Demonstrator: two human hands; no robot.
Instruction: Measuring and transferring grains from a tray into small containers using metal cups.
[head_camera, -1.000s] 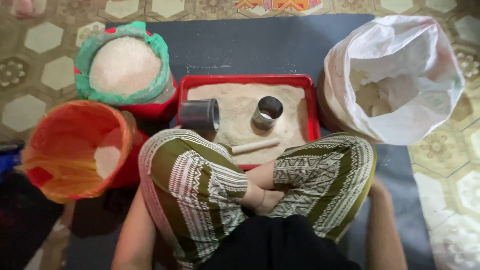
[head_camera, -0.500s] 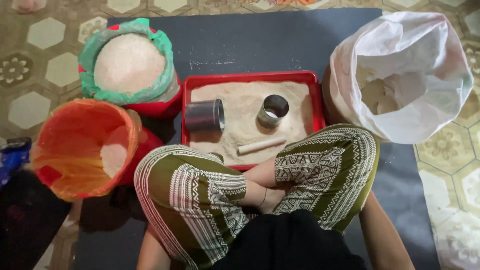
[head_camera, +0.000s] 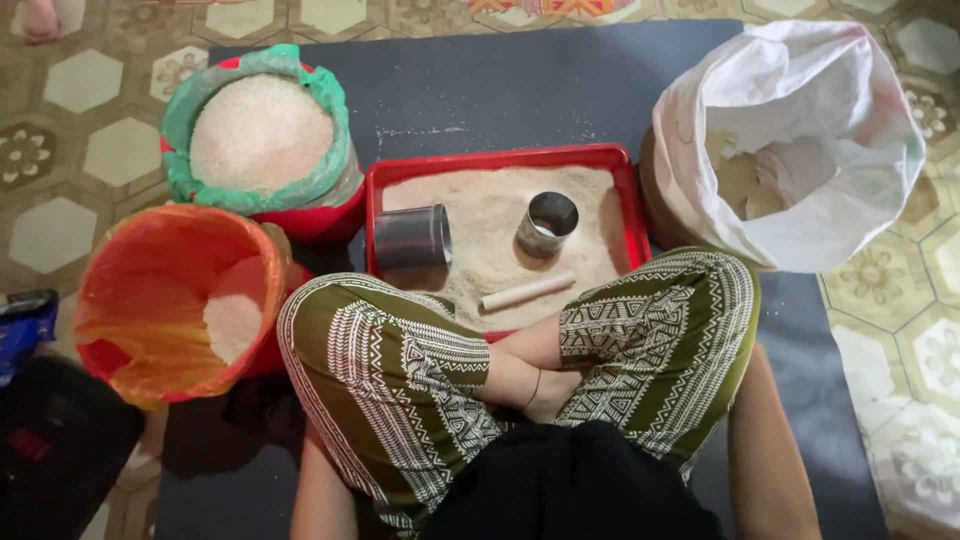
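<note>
I sit cross-legged on a dark mat (head_camera: 520, 90) in green patterned trousers. My left forearm (head_camera: 322, 492) runs down beside my left knee and my right forearm (head_camera: 768, 450) beside my right knee. Both hands are hidden behind the knees or out of frame. In front of my legs lies a red tray (head_camera: 500, 161) filled with beige grain. On the grain rest a metal cylinder on its side (head_camera: 412, 237), an upright metal ring (head_camera: 547, 223) and a short wooden stick (head_camera: 528, 292).
A red bucket with a green liner (head_camera: 262, 135), heaped with white grain, stands at the back left. An orange-lined bucket (head_camera: 175, 300) with a little white grain tilts at the left. A white sack (head_camera: 800, 140) stands open at the right. Patterned floor tiles surround the mat.
The view has shifted slightly. The tray, buckets and sack have not moved, and my arms stay beside my knees.
</note>
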